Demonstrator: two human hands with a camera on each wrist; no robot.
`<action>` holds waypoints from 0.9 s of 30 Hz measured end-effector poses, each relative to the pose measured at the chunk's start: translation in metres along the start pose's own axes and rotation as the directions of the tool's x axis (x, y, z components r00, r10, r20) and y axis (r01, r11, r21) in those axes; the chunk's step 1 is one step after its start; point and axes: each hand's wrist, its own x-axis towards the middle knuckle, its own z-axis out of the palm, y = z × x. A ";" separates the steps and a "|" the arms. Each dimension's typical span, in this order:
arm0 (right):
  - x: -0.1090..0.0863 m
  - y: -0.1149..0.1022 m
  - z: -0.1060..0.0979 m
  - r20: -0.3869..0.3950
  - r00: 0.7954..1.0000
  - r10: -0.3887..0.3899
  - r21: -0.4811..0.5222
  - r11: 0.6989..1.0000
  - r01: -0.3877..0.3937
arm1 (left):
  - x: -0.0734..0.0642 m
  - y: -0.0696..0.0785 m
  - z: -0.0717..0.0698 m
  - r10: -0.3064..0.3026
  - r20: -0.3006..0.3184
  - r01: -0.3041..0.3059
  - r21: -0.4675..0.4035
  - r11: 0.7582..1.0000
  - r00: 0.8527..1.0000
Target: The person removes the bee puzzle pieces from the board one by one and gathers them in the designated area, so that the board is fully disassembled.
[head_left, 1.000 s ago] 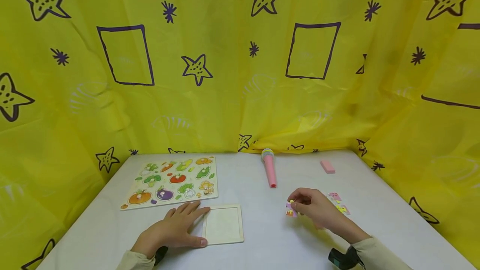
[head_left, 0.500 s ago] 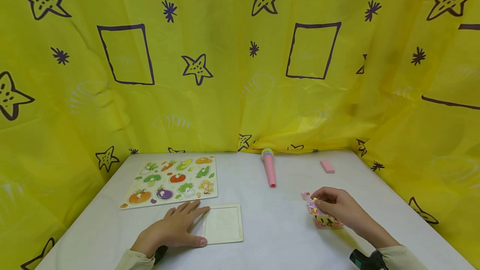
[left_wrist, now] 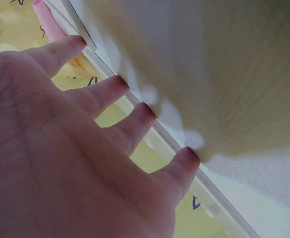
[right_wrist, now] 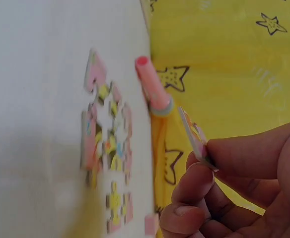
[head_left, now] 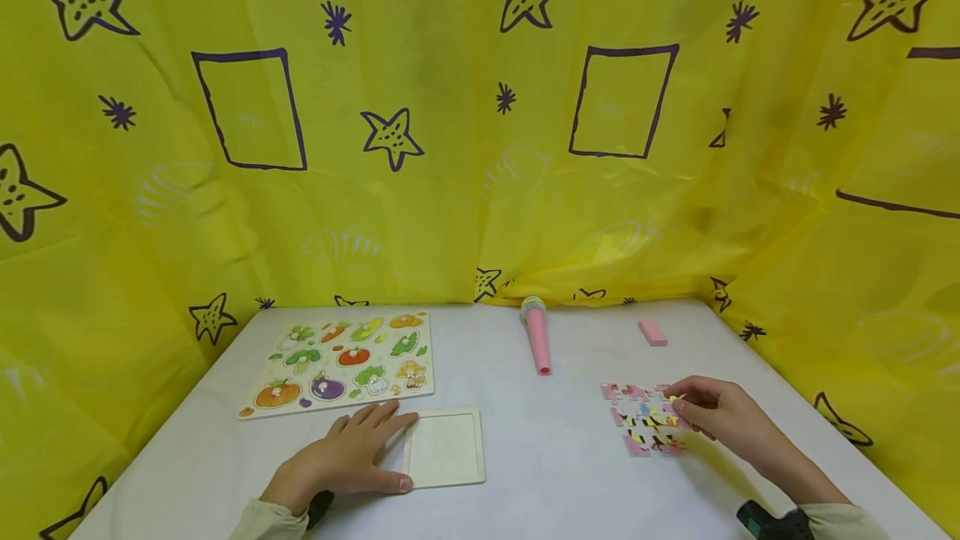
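Observation:
My right hand (head_left: 723,415) pinches a jigsaw piece (right_wrist: 197,139) between thumb and fingers, above the right side of a group of pink and yellow jigsaw pieces (head_left: 641,415). Those pieces lie loosely spaced on the table, and the hand hides part of the group in the head view. My left hand (head_left: 341,450) lies with its fingers spread at the left side of a shallow wooden puzzle frame (head_left: 444,448). Its thumb and index fingertip touch that frame. In the left wrist view, other fingertips (left_wrist: 189,156) touch the edge of a board.
A vegetable puzzle board (head_left: 337,365) lies at the back left. A pink toy microphone (head_left: 538,340) lies at the back middle, and a pink block (head_left: 652,333) at the back right. Yellow curtains (head_left: 420,215) enclose the white table (head_left: 540,457).
My right hand has moved right with the jigsaw piece, first hiding the other pieces and now leaving most of them in sight. The left hand has stayed in place.

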 end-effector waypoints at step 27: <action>0.003 0.027 -0.011 -0.009 0.995 0.103 -0.189 0.977 -0.102 | 0.000 -0.002 0.000 0.014 -0.013 -0.014 0.007 1.000 1.000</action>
